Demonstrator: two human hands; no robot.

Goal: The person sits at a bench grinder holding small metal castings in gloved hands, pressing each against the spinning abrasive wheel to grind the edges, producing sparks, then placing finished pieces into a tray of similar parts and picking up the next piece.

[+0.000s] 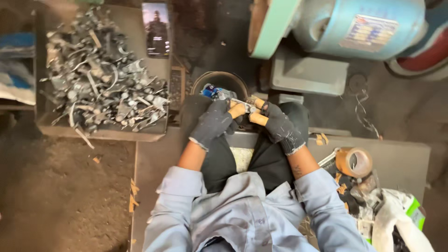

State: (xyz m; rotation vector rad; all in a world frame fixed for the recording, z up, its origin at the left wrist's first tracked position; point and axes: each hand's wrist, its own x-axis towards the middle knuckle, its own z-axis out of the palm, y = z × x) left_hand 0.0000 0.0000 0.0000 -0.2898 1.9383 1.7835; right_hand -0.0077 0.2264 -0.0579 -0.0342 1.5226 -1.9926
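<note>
Metal part (pixel 243 105) pinched between left hand (pixel 215 122), right hand (pixel 276 122) grip.

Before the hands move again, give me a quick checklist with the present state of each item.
1. Both hands gloved: ok. Left hand and right hand wear dark gloves, with orange-taped fingers.
2. Small metal part held: ok, pinched between both hands.
3. Grip firmness on the part: cannot tell, too small to see.
4. Round container in front of the hands: ok, just beyond them.
5. Supply pile of metal parts: ok, heaped on the tray at the person's left.
6. Tape roll: ok, lying at the person's right.
</note>
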